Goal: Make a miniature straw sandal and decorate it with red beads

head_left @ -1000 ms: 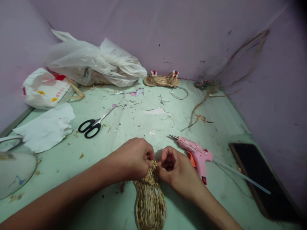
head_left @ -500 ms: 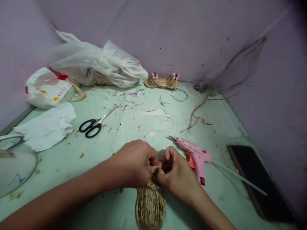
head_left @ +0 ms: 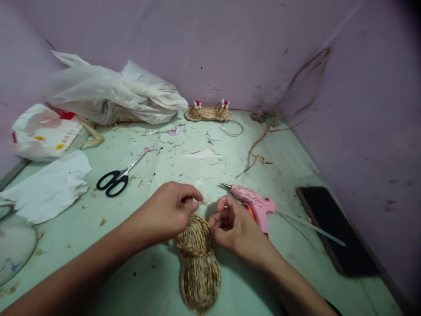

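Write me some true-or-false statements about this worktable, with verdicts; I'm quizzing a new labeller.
1. The right hand is beside the upper end of the narrow-waisted woven piece. True.
2. The left hand holds the pink glue gun. False: the glue gun lies on the table, and the left hand is at the woven piece's upper end.
3. In the picture, the pale glue stick crosses part of the phone. True.
4. The scissors lie to the right of the glue gun. False: they lie to its left.
5. A second woven piece, with red and white beads, is near the back wall. True.
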Available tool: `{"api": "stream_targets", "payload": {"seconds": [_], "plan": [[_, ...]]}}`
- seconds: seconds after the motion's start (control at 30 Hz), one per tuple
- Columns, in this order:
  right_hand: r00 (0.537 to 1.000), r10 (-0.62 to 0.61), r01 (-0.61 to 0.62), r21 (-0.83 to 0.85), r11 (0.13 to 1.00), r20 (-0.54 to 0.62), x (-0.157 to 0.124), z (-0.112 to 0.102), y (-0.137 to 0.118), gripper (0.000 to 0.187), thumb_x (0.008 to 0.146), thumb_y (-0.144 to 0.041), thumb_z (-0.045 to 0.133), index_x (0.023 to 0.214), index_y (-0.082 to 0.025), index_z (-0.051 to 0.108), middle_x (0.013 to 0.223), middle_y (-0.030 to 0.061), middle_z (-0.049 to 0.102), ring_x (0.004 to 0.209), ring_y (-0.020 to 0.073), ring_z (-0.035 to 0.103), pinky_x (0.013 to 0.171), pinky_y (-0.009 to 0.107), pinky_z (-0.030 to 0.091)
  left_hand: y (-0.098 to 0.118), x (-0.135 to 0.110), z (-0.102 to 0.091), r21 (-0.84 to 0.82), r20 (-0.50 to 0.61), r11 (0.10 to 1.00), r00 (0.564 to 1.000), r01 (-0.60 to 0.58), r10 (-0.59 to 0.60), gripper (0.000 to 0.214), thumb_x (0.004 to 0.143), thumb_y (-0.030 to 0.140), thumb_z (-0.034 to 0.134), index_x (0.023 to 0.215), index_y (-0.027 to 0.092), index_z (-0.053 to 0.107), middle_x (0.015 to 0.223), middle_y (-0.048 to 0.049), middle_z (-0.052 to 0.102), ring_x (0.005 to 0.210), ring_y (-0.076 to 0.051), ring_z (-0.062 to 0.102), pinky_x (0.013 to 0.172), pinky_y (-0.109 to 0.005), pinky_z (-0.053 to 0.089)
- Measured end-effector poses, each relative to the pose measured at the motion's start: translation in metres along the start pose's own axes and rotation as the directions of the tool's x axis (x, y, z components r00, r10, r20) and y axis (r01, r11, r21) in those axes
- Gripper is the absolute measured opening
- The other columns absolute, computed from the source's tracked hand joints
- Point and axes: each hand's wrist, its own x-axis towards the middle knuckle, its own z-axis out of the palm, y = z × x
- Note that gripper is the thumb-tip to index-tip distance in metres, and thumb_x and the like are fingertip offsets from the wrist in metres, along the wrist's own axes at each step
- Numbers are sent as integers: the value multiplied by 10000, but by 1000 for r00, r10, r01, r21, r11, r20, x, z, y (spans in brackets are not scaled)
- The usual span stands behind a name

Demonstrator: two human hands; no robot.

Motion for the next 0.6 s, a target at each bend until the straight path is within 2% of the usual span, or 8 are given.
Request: {"api": "stream_targets", "payload": {"seconds": [0.1, 0.2, 0.33, 0.43, 0.6], "plan": [[999, -50, 50, 17, 999, -23, -3, -3, -8, 334, 552, -96, 566, 788, -220, 365, 625, -76, 566, 524, 63, 461, 522, 211, 362, 1, 0, -3, -102, -65, 995, 998, -2, -5, 312, 771, 263, 455, 988, 135, 640, 765, -39, 627, 660, -152, 525, 614, -274, 391], [992, -101, 103, 15, 995, -73, -7, -4, -16, 338, 558, -106, 590, 808, -220, 393, 628, -70, 582, 524, 69, 494, 529, 217, 392, 4, -4, -3, -193, 3, 981, 1000, -14, 15, 342, 727, 306, 538, 1011, 138, 630, 805, -43, 624, 708, -163, 540, 641, -276, 405], [982, -131, 138, 35, 990, -138, -12, -3, -21, 341, 562, -132, 627, 815, -217, 415, 637, -59, 609, 517, 69, 513, 525, 216, 417, 7, -8, 2, -350, 132, 933, 991, 78, -33, 264, 620, 313, 645, 799, 119, 647, 671, -12, 589, 619, -133, 513, 578, -246, 393], [983, -153, 156, 19, 988, -101, -14, -3, -21, 338, 582, -132, 628, 850, -206, 436, 647, -50, 615, 531, 73, 519, 533, 218, 428, 6, -8, 6, -410, 107, 907, 993, 97, -58, 176, 587, 279, 641, 666, 123, 618, 566, 17, 543, 531, -102, 457, 511, -227, 351], [976, -212, 209, -65, 976, -51, -17, -3, -18, 304, 601, -120, 603, 839, -208, 436, 626, -57, 588, 519, 74, 495, 506, 207, 401, 4, -9, 11, -453, 68, 888, 996, 75, -50, 173, 553, 243, 650, 674, 123, 617, 562, 20, 563, 531, -102, 465, 507, -222, 355]]}}
